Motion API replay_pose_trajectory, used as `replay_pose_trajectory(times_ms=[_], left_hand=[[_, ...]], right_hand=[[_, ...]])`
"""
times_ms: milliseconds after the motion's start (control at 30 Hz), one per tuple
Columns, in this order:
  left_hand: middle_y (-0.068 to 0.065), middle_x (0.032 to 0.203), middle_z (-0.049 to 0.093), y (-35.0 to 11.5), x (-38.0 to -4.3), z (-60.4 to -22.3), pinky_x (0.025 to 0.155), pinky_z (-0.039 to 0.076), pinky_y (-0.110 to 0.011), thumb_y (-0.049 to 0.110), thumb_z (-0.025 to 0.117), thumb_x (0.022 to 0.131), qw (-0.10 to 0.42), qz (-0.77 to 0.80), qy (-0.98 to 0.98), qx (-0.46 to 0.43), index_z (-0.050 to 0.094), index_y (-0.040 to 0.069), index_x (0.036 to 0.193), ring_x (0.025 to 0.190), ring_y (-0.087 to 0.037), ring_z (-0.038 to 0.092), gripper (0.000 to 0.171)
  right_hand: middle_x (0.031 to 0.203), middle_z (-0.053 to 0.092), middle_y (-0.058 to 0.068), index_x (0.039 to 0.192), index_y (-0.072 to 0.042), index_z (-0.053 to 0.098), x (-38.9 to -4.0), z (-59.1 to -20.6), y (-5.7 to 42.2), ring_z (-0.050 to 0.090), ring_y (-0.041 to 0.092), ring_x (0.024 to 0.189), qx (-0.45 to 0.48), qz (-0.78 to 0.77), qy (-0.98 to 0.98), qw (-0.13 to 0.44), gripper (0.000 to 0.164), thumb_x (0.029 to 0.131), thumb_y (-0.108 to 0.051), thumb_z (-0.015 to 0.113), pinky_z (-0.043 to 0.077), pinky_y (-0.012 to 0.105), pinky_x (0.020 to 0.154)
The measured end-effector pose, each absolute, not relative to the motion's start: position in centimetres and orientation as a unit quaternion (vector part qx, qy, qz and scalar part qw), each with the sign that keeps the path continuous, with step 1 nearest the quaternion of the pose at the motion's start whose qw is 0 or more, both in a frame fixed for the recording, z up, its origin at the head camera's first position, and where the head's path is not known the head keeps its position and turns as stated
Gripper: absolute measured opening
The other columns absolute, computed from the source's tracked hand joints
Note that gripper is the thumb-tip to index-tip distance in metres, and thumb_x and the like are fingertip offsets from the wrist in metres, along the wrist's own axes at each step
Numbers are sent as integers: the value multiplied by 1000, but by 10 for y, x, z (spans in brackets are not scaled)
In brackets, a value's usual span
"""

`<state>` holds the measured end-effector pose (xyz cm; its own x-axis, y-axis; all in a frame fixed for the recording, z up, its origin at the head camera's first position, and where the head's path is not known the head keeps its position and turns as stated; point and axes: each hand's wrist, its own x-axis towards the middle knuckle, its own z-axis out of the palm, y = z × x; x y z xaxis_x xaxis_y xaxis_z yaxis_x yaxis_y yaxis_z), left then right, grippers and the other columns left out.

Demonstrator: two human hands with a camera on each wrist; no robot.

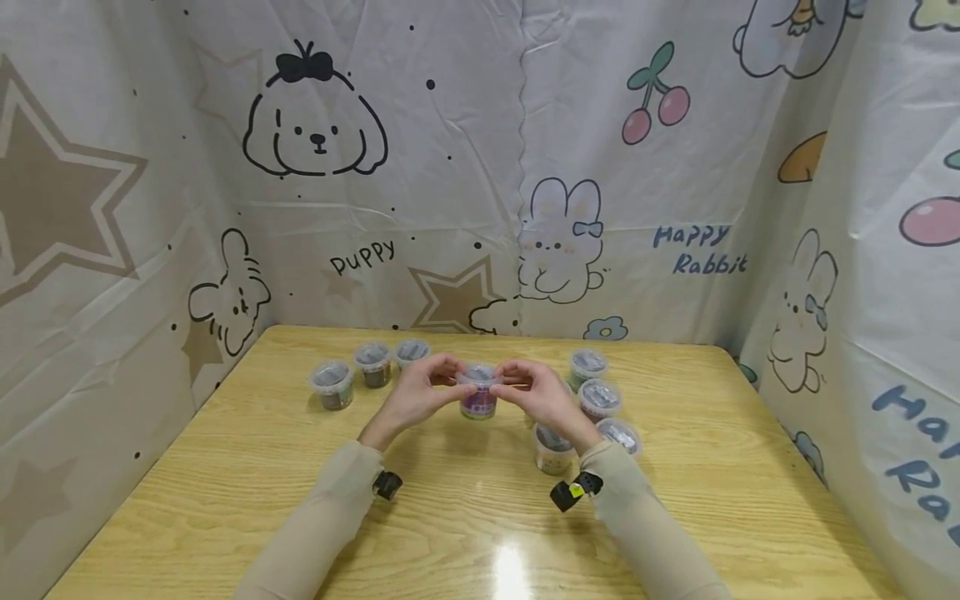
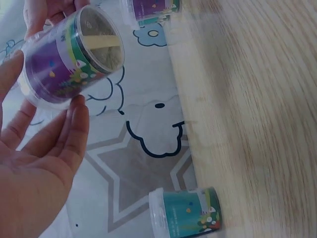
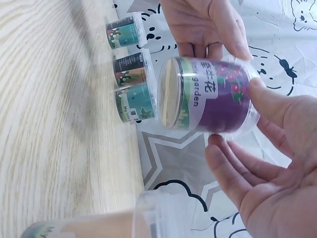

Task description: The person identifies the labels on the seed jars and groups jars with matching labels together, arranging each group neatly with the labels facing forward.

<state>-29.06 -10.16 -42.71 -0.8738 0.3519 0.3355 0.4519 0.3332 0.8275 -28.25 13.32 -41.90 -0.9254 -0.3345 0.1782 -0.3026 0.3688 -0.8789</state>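
Observation:
Both hands hold a clear lidded plastic cup with a purple label (image 1: pixel 478 406) in front of the body, above the table. The left hand (image 1: pixel 422 390) pinches it near the lid from the left, thumb on the near side. From the right, the right hand (image 1: pixel 538 397) grips the same rim, its thumb also in front. In the right wrist view the cup's label (image 3: pixel 200 96) shows "garden" lettering and printed flowers. Through its clear bottom, a pale flat strip (image 2: pixel 101 42) shows in the left wrist view.
Left of the hands stand several similar cups (image 1: pixel 332 386) on the wooden table (image 1: pixel 450 517). More cups (image 1: pixel 600 398) stand to the right, some partly behind the right forearm and wrist. A printed curtain (image 1: pixel 450 167) surrounds the table's back and sides.

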Motion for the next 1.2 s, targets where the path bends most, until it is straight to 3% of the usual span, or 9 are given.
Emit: replay_pose_trajectory(times_ms=[233,400,700,967,1200], left_hand=[[-3,99,70,-94,-290,-426,77,57,-30,29,77,86,57,-507,-827,-237,66,13,104,87,-15,67,26],[-3,96,68,-95,-293,-428,76,57,-30,27,77,86,44,-519,-819,-241,65,13,99,86,-15,66,22],[-12,105,66,-91,-298,-428,93,54,-44,20,77,86,24,-527,-806,-268,65,6,100,101,-27,66,23],[-5,102,67,-87,-301,-426,91,56,-39,23,78,85,40,-503,-815,-284,66,12,99,100,-24,67,21],[-2,91,68,-77,-301,-425,82,58,-30,28,83,80,58,-460,-844,-269,64,13,95,87,-15,68,28]], right_hand=[[115,70,3,106,-20,69,-281,-421,130,67,24,108,-156,-516,842,-7,22,88,-32,74,57,40,90],[120,68,4,112,-19,68,-282,-419,136,65,25,113,-169,-516,840,18,25,90,-31,72,55,42,93],[118,68,2,110,-17,69,-288,-412,148,62,24,115,-220,-455,863,13,17,94,-23,68,54,41,95],[114,70,4,107,-15,71,-287,-411,150,66,23,109,-211,-433,876,-14,16,92,-22,71,56,38,91],[109,72,3,102,-15,72,-289,-414,150,66,23,108,-212,-420,882,-31,13,91,-21,72,57,37,89]])
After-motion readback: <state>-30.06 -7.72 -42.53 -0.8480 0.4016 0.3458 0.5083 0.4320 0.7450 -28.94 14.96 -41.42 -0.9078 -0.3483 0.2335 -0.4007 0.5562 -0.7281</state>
